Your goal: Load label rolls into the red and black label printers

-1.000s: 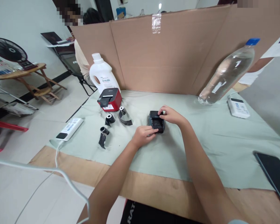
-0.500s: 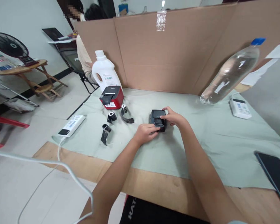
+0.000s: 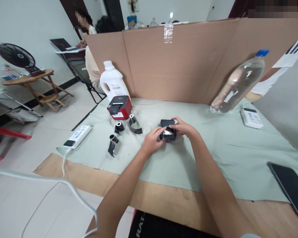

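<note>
Black device [image 3: 170,134] lies centrally on the surface [image 3: 238,155]. Readable lettering: "PR" on the chair [image 3: 75,67], "RAT" on the black garment [image 3: 161,226]. White jug [image 3: 115,79]: label illegible. Device long axis: away from the person, glossy part nearest. Left hand [image 3: 151,142]: fingers closed on its left side. Right hand [image 3: 187,128]: fingers gripping its right edge.

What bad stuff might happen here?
The left hand and right hand both touch the black device, so they might get pinched if a part moves. The clear bottle leans against the cardboard and could slip over. A white cable appears close to the left forearm, so it might snag.
</note>
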Demonstrator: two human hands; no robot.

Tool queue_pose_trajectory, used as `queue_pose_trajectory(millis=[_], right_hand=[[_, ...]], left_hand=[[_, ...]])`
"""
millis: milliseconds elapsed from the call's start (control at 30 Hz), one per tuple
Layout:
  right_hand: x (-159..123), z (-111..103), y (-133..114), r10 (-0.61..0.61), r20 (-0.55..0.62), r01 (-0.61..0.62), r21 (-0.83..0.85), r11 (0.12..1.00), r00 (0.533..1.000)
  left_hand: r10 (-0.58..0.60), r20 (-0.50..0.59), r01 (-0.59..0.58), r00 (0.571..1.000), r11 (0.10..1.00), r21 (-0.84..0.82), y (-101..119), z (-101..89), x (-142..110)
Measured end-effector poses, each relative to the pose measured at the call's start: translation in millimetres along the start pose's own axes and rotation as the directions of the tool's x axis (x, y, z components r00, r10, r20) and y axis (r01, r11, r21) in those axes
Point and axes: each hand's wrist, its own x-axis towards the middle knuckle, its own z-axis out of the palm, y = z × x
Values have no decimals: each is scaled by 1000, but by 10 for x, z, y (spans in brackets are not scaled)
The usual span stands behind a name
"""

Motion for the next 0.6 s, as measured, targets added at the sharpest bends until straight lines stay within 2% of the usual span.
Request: queue_pose_trajectory(millis=[167,300,433,600], right_hand=[[-45,5,-66,47,-13,-47,-27,999,999],[-30,0,-29,28,10,-28,8,1000,1000],[30,-5,4,21,-24,-20,26,999,999],[47,-24,-42,53,-22,-54,-62,997,998]], left_hand=[[-124,59,123,991,992,14,-19,-6,32],[-146,69,146,987,989,-3,-34,4,34],[-183,74,181,980,983,36,-4,0,40],[-168,25,165,986,983,79,23,35,39]])
